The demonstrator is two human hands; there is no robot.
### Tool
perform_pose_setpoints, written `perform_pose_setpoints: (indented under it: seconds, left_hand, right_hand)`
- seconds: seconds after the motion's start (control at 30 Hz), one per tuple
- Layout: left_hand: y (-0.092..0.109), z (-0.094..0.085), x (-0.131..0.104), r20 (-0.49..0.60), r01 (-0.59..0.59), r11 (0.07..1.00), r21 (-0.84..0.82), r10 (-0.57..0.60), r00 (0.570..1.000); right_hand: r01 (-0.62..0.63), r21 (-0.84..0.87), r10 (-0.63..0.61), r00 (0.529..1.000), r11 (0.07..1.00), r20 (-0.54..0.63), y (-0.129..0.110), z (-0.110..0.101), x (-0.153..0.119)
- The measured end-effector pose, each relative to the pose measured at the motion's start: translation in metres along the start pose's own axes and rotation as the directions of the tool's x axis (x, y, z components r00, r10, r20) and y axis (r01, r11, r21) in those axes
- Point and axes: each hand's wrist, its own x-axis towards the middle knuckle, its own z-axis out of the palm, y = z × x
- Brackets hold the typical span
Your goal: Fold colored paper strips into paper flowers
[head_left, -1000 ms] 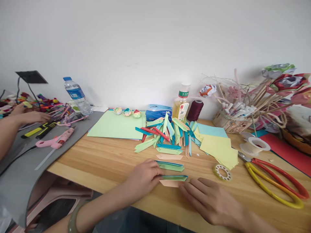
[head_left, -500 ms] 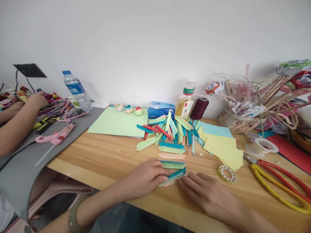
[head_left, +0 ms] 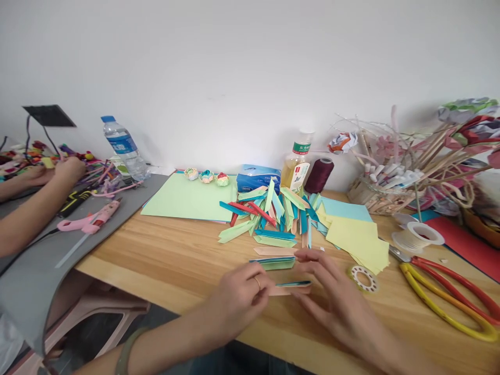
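Note:
Between my hands is a small stack of folded paper strips [head_left: 289,289], peach in front with teal and dark edges behind. My left hand [head_left: 246,291] pinches its left end between thumb and fingers. Around the right end, my right hand [head_left: 330,291] has its fingers spread, thumb near the lower edge and fingertips above. Just beyond lies another stack of folded strips [head_left: 277,263], green and blue. A peach strip [head_left: 273,251] and a teal-and-green pair [head_left: 275,239] lie behind that. Further back is a pile of folded strips [head_left: 269,205] in green, teal, red and peach.
Yellow paper sheets [head_left: 353,234], a tape roll [head_left: 364,279], a white spool [head_left: 417,237] and scissors [head_left: 449,291] lie to the right. Green sheets [head_left: 183,198], a tissue pack [head_left: 258,178] and a bottle [head_left: 299,161] stand behind. At left are a pink glue gun [head_left: 91,220] and another person's hands [head_left: 64,169].
The stack between my hands has turned more level, with its peach side toward me. My right fingers have spread and lifted off its right end. My left hand still pinches the other end.

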Motion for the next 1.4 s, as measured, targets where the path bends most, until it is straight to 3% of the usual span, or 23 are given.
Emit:
perform_pose_setpoints:
  seconds: [0.07, 0.13, 0.17, 0.23, 0.27, 0.33, 0.37, 0.43, 0.47, 0.53, 0.6, 0.63, 0.7, 0.8, 0.93, 1.17, 1.4]
  left_hand:
    - [0.005, -0.002, 0.002, -0.066, -0.014, 1.0, -0.017, 0.013, 0.998]
    - [0.012, -0.007, 0.008, -0.061, -0.005, 0.998, -0.061, 0.001, 0.998]
    - [0.015, -0.01, 0.012, -0.018, 0.034, 0.992, -0.118, -0.037, 0.999]
    - [0.02, -0.019, 0.024, 0.154, 0.225, 0.92, -0.32, -0.184, 0.971]
    - [0.022, -0.024, 0.031, 0.262, 0.341, 0.822, -0.456, -0.242, 0.934]
    - [0.025, -0.031, 0.045, 0.512, 0.521, 0.565, -0.64, -0.191, 0.837]
    - [0.025, -0.033, 0.052, 0.599, 0.565, 0.488, -0.665, -0.104, 0.794]
    - [0.027, -0.033, 0.064, 0.707, 0.636, 0.446, -0.63, -0.008, 0.707]
    - [0.027, -0.031, 0.07, 0.701, 0.641, 0.438, -0.63, -0.035, 0.712]
    - [0.029, -0.023, 0.08, 0.61, 0.615, 0.375, -0.693, -0.148, 0.778]
    - [0.031, -0.014, 0.09, 0.504, 0.558, 0.23, -0.797, -0.256, 0.825]
    - [0.031, -0.01, 0.095, 0.476, 0.531, 0.13, -0.838, -0.301, 0.826]
    - [0.032, -0.004, 0.105, 0.447, 0.469, -0.015, -0.883, -0.327, 0.832]
    - [0.03, 0.001, 0.118, 0.471, 0.453, -0.13, -0.882, -0.286, 0.834]
    - [0.026, 0.005, 0.127, 0.507, 0.474, -0.182, -0.861, -0.249, 0.826]
    - [0.024, 0.014, 0.13, 0.531, 0.47, -0.263, -0.843, -0.26, 0.806]
    - [0.024, 0.02, 0.131, 0.51, 0.406, -0.333, -0.851, -0.34, 0.79]
  right_hand:
    - [-0.146, 0.142, 0.14, 0.989, 0.979, 0.049, -0.001, -0.005, 0.003]
    - [-0.226, 0.244, 0.205, 0.973, 0.943, 0.108, -0.003, -0.012, 0.007]
    - [-0.236, 0.275, 0.212, 0.971, 0.932, 0.113, -0.004, -0.016, 0.009]
    - [-0.206, 0.296, 0.186, 0.978, 0.933, 0.094, -0.006, -0.026, 0.015]
    - [-0.183, 0.291, 0.162, 0.982, 0.939, 0.094, -0.007, -0.032, 0.018]
    - [-0.154, 0.259, 0.118, 0.982, 0.954, 0.148, -0.009, -0.041, 0.025]
    - [-0.148, 0.247, 0.107, 0.98, 0.958, 0.17, -0.009, -0.045, 0.028]
    - [-0.15, 0.234, 0.118, 0.982, 0.961, 0.148, -0.006, -0.049, 0.034]
    - [-0.153, 0.235, 0.134, 0.986, 0.96, 0.096, -0.003, -0.049, 0.037]
    - [-0.143, 0.246, 0.161, 0.986, 0.959, -0.053, 0.005, -0.048, 0.04]
    - [-0.088, 0.224, 0.131, 0.974, 0.971, -0.185, 0.012, -0.046, 0.043]
    - [-0.044, 0.184, 0.084, 0.972, 0.982, -0.219, 0.015, -0.046, 0.044]
    - [0.049, 0.07, -0.034, 0.978, 0.996, -0.206, 0.021, -0.046, 0.045]
    - [0.117, -0.036, -0.12, 0.987, 0.992, -0.102, 0.027, -0.046, 0.048]
    - [0.097, -0.075, -0.103, 0.991, 0.992, -0.08, 0.036, -0.043, 0.049]
    - [0.138, -0.302, -0.174, 0.98, 0.943, -0.097, 0.048, -0.031, 0.038]
    - [0.09, -0.22, -0.119, 0.985, 0.971, -0.125, 0.046, -0.023, 0.033]
